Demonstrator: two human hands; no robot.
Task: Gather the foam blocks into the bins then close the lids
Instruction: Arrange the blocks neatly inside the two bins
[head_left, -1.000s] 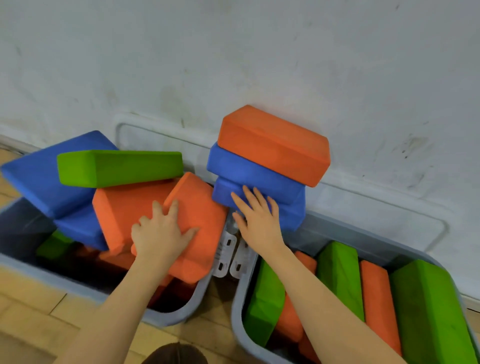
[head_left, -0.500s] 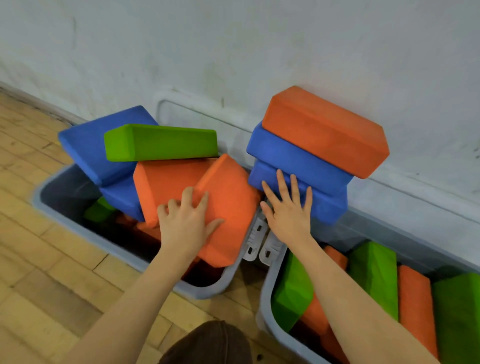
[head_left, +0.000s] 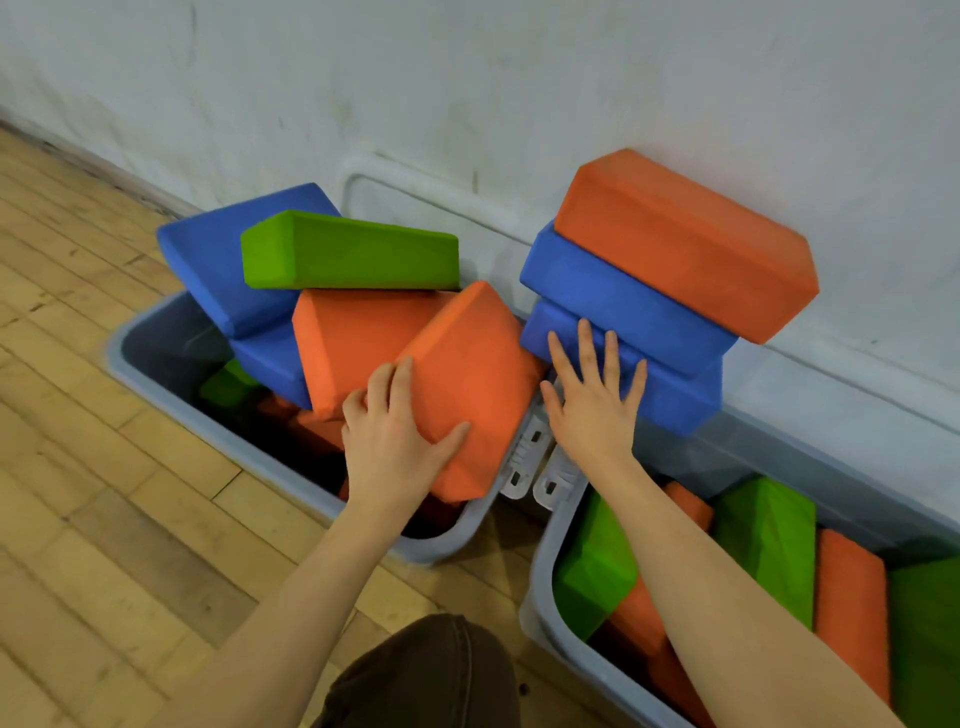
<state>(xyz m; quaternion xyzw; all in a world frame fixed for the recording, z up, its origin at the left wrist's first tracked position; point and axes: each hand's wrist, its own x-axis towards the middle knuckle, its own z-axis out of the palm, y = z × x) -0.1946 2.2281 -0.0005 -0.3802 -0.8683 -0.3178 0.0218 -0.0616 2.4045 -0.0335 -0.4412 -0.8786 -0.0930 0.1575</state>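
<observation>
Your left hand (head_left: 400, 441) is gripping the tilted orange block (head_left: 467, 384), thumb across its face; your right hand (head_left: 592, 400) is pressing flat-fingered on the lower blue block (head_left: 670, 395). They are looking light and squashy, so take each by its broad faces.

1 head-worn view looks steeply down, close above 2 bins (head_left: 467, 540).

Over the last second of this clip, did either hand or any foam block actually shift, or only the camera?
Mostly the camera: it swung, showing more floor on the left. The left hand still grips the tilted orange block over the left bin; the right hand still lies flat on the lower blue block of the stack by the wall. The blocks keep their arrangement; nothing was let go.
</observation>
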